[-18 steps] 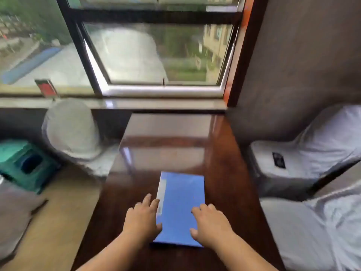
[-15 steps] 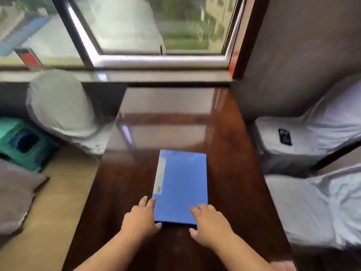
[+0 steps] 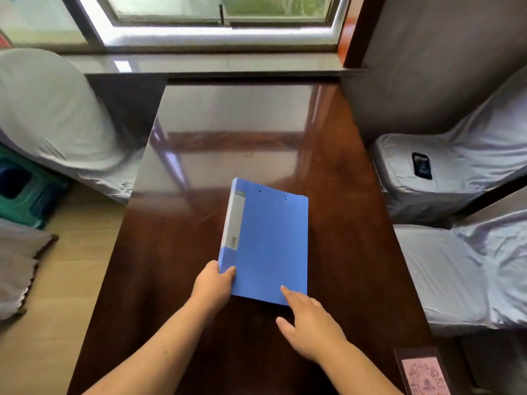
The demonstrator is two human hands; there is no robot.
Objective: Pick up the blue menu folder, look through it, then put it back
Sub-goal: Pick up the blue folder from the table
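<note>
Glossy dark wooden table [image 3: 336, 223] under the window, with grey-covered chairs [image 3: 445, 178] either side. Blue menu folder [image 3: 271, 246] now tilted off the surface, spine side raised, where it lay flat a moment ago. Left hand [image 3: 212, 289] clamped on the near spine corner, thumb on top. Right hand [image 3: 310, 323] loose, forefinger touching the near edge, perhaps only steadying. Smooth rectangular plastic cover, grey spine label. Plenty of bare tabletop all round.

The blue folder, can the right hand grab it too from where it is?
Probably yes. The right hand is open, with a fingertip already at the near edge of the blue folder. Nothing lies between them on the table. The left hand grips the spine corner, well aside.
</note>
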